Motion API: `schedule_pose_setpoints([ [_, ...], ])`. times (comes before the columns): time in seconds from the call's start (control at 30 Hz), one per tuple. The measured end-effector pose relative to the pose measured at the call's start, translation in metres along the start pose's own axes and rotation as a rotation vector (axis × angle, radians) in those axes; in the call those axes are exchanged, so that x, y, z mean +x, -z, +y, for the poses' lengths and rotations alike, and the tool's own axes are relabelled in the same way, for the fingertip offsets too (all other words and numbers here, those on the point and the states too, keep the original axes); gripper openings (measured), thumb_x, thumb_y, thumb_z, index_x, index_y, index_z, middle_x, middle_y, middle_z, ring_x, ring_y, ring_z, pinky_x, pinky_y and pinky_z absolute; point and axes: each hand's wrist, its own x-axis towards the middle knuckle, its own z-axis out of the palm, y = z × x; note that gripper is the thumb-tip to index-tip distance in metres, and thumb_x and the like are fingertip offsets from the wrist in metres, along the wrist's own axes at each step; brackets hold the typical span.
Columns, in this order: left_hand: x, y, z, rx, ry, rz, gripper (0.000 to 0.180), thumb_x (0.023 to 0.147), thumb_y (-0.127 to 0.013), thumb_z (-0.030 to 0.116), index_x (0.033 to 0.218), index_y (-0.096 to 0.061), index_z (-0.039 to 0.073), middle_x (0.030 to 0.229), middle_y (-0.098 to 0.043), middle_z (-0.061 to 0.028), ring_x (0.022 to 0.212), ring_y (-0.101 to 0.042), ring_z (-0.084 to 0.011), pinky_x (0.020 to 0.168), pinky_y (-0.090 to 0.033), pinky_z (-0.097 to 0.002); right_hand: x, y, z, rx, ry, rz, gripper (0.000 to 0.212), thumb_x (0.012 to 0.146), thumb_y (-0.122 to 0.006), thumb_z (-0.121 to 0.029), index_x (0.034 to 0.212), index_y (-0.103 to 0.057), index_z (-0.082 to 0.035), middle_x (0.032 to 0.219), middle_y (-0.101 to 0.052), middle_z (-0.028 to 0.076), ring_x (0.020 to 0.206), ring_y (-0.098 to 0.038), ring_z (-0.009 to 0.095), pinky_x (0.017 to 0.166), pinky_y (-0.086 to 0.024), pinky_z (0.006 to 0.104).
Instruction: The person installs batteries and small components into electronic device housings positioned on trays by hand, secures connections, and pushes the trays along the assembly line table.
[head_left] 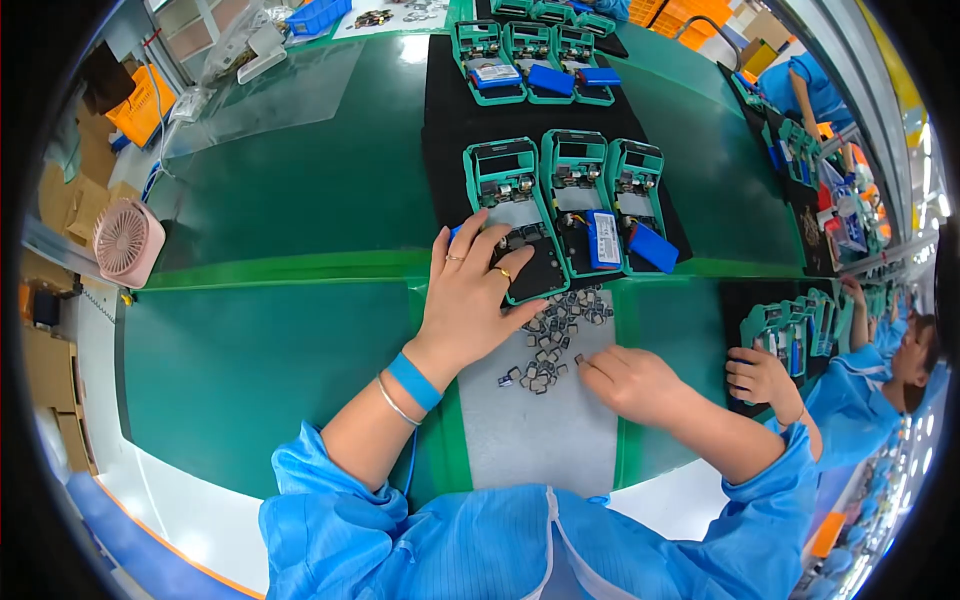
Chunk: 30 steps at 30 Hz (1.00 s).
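My likeliest trouble, I'd judge, is at the open casing with a teal plastic rim and black inner parts [515, 213]: leaning too hard with my left hand [468, 285] could shove it across the black mat [450, 185] into its neighbour, or strain the exposed parts under my fingertips. The loose pile of tiny square grey-and-black pieces [553, 340] worries me too; a careless sweep of either hand could scatter them over the smooth grey sheet [540, 445], and ones so small could slip or be picked up two at a time. The casing lies right beneath my left fingers, which are spread wide across its lower half, thumb reaching toward its bottom edge. The pile sits just below that casing, between my hands. My right hand [632, 382] is beside the pile's right edge, its fingers bunched narrow, with one small dark piece [579, 359] at the tips; whether I'm gripping it, I cannot tell.
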Motion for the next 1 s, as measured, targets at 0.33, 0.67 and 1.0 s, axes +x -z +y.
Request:
schedule_pose_setpoints([
  [0.33,-0.002,0.003,-0.002,-0.002,-0.004,0.011,0.053,0.069,-0.084,0.035,0.117,-0.071,0.016,0.130,-0.051,-0.0083,0.135,-0.039,-0.0334,0.112,-0.027,-0.0595,0.067,0.021,0.038,0.266,-0.183,0.375,0.018,0.075,-0.075,-0.005,0.091,-0.069,-0.007,0.088,-0.065,0.007,0.079,-0.066,0.026,0.065,-0.055,0.0354],
  [0.67,-0.007,0.000,-0.001,-0.045,-0.036,0.042,0.053,0.066,-0.085,0.034,0.114,-0.073,0.016,0.129,-0.052,-0.0077,0.133,-0.042,-0.0324,0.111,-0.029,-0.0595,0.132,-0.022,0.093,-0.020,-0.090,0.385,0.014,0.072,-0.070,-0.006,0.076,-0.058,-0.011,0.081,-0.049,0.003,0.080,-0.061,0.021,0.060,-0.052,0.0344],
  [1.0,-0.009,0.000,-0.003,-0.051,-0.052,0.021,0.050,0.069,-0.084,0.034,0.113,-0.074,0.013,0.129,-0.051,-0.0096,0.135,-0.039,-0.0316,0.112,-0.029,-0.0604,0.140,-0.020,0.092,-0.202,-0.053,0.232,0.015,0.069,-0.070,-0.008,0.082,-0.062,-0.009,0.083,-0.052,0.004,0.081,-0.061,0.022,0.061,-0.053,0.0328],
])
